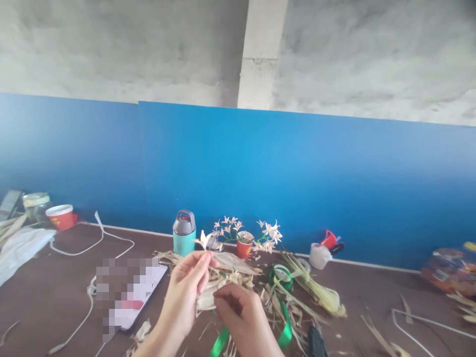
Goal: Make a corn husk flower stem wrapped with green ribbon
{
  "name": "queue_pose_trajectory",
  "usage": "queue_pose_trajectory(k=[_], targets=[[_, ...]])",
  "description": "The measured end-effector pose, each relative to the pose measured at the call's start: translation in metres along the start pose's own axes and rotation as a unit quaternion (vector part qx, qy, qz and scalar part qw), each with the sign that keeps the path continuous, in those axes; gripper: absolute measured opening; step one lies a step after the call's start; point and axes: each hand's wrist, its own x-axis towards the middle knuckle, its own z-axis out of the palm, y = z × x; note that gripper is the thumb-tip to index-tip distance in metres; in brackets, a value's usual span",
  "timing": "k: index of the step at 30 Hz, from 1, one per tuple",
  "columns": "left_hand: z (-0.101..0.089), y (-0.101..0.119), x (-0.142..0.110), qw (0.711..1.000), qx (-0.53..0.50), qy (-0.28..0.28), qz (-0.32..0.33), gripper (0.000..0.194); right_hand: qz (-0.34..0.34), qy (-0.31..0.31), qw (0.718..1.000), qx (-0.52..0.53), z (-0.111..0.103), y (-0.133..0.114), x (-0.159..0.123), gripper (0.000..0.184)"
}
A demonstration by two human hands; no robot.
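My left hand point(189, 277) is closed in a pinch, with a small cream flower point(204, 240) standing just above its thumb and fingertips; it looks made of dried husk. Lower and to the right is my right hand point(241, 310), its fingers curled together; whatever they hold, if anything, is hidden. Behind the hands lie pale dried husks point(238, 263) and scraps. A roll of green tape point(281, 276) rests right of them, and a green ribbon point(285, 325) trails beside my right hand. Farther back, a red paper cup point(244, 246) stands among pale flowers point(269, 233) on green stems.
A teal flask point(184, 238) stands behind my left hand. To the left are a phone point(143, 297), a white cable point(80, 325) and another red cup point(61, 216). At right lie a husk bundle point(323, 292) and a white cup point(320, 255). A blue partition point(260, 168) closes the back.
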Motion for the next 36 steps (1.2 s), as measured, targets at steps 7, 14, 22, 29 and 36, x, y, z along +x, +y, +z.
queue_pose_trajectory(k=[7,14,22,29,36], targets=[[-0.030,0.038,0.026,0.965,-0.220,0.130,0.057,0.027,0.126,-0.151,0.977,-0.083,-0.020,-0.010,-0.003,0.019],[-0.050,0.063,0.038,0.939,-0.300,0.157,0.054,0.045,0.123,-0.139,0.982,-0.039,-0.039,-0.003,0.001,0.018],[-0.053,0.069,0.041,0.932,-0.307,0.179,0.064,0.044,0.139,-0.134,0.981,0.023,-0.053,-0.005,0.003,0.011],[-0.051,0.068,0.038,0.924,-0.309,0.206,0.094,0.043,0.080,0.053,0.986,0.139,-0.049,-0.002,0.015,0.015],[-0.046,0.057,0.044,0.926,-0.300,0.218,0.064,0.045,0.050,0.213,0.907,0.359,-0.038,-0.002,0.019,0.029]])
